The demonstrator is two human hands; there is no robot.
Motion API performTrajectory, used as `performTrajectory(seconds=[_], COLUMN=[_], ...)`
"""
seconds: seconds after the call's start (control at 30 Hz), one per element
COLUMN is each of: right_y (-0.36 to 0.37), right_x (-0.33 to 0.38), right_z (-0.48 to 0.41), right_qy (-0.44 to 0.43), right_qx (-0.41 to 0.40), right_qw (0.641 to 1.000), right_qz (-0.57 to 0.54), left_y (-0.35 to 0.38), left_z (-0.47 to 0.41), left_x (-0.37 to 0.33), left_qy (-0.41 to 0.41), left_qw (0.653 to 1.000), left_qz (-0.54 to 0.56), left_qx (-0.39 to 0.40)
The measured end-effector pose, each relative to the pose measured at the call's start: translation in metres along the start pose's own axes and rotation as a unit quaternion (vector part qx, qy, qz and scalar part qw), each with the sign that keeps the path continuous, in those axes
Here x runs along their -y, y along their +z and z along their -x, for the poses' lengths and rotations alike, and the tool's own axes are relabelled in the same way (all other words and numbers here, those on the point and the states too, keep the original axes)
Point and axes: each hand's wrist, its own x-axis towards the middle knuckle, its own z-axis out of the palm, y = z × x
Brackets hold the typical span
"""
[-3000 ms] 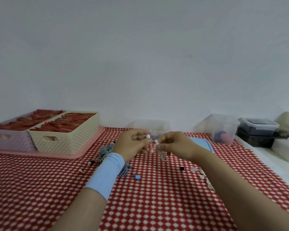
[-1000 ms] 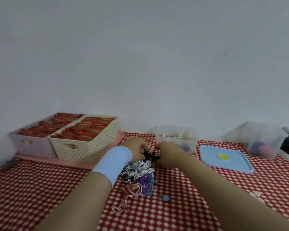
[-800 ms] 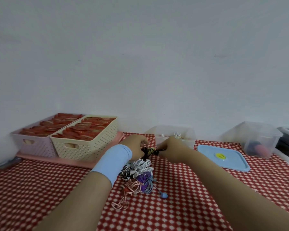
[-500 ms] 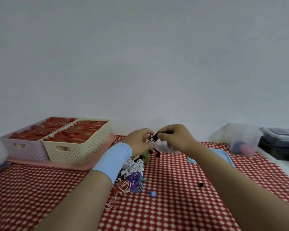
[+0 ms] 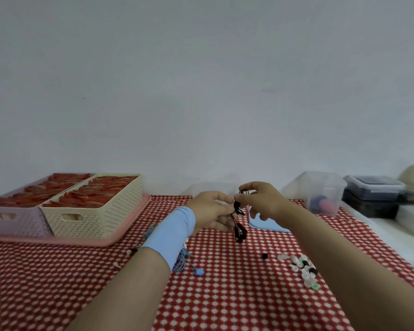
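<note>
I had both hands raised above the counter [image 5: 225,297], close together. The left hand [image 5: 209,211] pinched the black cord [image 5: 239,231] between thumb and fingertips, and the right hand [image 5: 264,201] pinched its upper end just beside it, fingers curled. The cord's loops hung below the hands, clear of the red checked cloth. A bundle of coloured cords [image 5: 182,258] lay under my left wrist, small ear tips [image 5: 301,266] near my right forearm, and a cream basket [image 5: 93,211] stood to the left.
</note>
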Motion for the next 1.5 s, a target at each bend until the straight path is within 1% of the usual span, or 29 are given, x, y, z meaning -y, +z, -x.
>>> performTrajectory(seconds=[0.07,0.17,0.2,0.23,0.27,0.33,0.37,0.4,0.47,0.53,0.57,0.6,0.67,0.73,0.8,0.9,0.97,1.0,1.03,1.13,1.2,1.33,1.43,1.5], right_y=[-0.008,-0.014,-0.016,-0.019,-0.021,-0.024,-0.025,-0.026,-0.025,-0.022,-0.021,-0.019,-0.017,-0.017,-0.019,-0.020,-0.020,-0.020,-0.020,-0.022,-0.023,-0.023,-0.022,-0.021], right_x=[-0.014,-0.035,-0.041,-0.047,-0.051,-0.054,-0.054,-0.055,-0.055,-0.055,-0.056,-0.059,-0.064,-0.068,-0.070,-0.071,-0.072,-0.071,-0.071,-0.068,-0.066,-0.064,-0.065,-0.064], right_z=[0.006,0.015,0.017,0.018,0.019,0.022,0.023,0.025,0.028,0.031,0.032,0.034,0.036,0.037,0.038,0.040,0.041,0.042,0.043,0.047,0.051,0.053,0.051,0.050], right_qy=[0.020,0.015,0.018,0.022,0.019,-0.009,-0.023,-0.031,-0.030,-0.028,-0.025,-0.023,-0.022,-0.026,-0.030,-0.042,-0.057,-0.064,-0.065,-0.059,-0.053,-0.029,-0.012,-0.006], right_qx=[0.002,-0.001,-0.004,-0.010,-0.013,-0.002,0.013,0.031,0.078,0.121,0.135,0.143,0.152,0.152,0.142,0.113,0.078,0.057,0.037,0.012,0.014,0.021,0.010,0.010], right_qw=[0.998,0.995,0.993,0.991,0.988,0.980,0.975,0.972,0.968,0.963,0.960,0.958,0.953,0.953,0.955,0.968,0.978,0.983,0.989,0.998,0.998,0.992,0.978,0.970], right_qz=[0.057,0.101,0.116,0.135,0.154,0.201,0.221,0.232,0.235,0.241,0.243,0.246,0.259,0.261,0.257,0.221,0.184,0.160,0.126,0.008,-0.045,-0.122,-0.210,-0.242], left_y=[0.020,0.038,0.041,0.043,0.042,0.038,0.036,0.034,0.033,0.035,0.038,0.041,0.045,0.048,0.048,0.048,0.050,0.051,0.052,0.056,0.059,0.062,0.062,0.061], left_z=[-0.006,-0.014,-0.015,-0.018,-0.020,-0.023,-0.024,-0.024,-0.024,-0.023,-0.023,-0.022,-0.021,-0.023,-0.025,-0.025,-0.023,-0.022,-0.022,-0.022,-0.021,-0.019,-0.019,-0.019], left_x=[0.009,0.022,0.025,0.028,0.032,0.037,0.039,0.041,0.044,0.045,0.045,0.046,0.048,0.050,0.052,0.051,0.051,0.052,0.054,0.060,0.063,0.067,0.068,0.068], left_qy=[-0.015,-0.049,-0.061,-0.064,-0.056,-0.027,-0.017,-0.008,0.027,0.096,0.124,0.137,0.127,0.105,0.095,0.103,0.121,0.132,0.144,0.158,0.145,0.122,0.099,0.084], left_qw=[1.000,0.998,0.996,0.990,0.975,0.929,0.912,0.902,0.899,0.899,0.899,0.902,0.905,0.897,0.889,0.884,0.881,0.887,0.902,0.959,0.976,0.988,0.988,0.986], left_qz=[-0.009,-0.035,-0.068,-0.128,-0.212,-0.363,-0.403,-0.423,-0.422,-0.400,-0.390,-0.384,-0.395,-0.426,-0.447,-0.456,-0.456,-0.441,-0.405,-0.210,-0.112,-0.004,0.091,0.127], left_qx=[0.024,0.009,-0.001,-0.015,-0.032,-0.063,-0.074,-0.083,-0.113,-0.150,-0.155,-0.145,-0.097,-0.054,-0.032,-0.026,-0.023,-0.030,-0.046,-0.107,-0.118,-0.099,-0.082,-0.071])
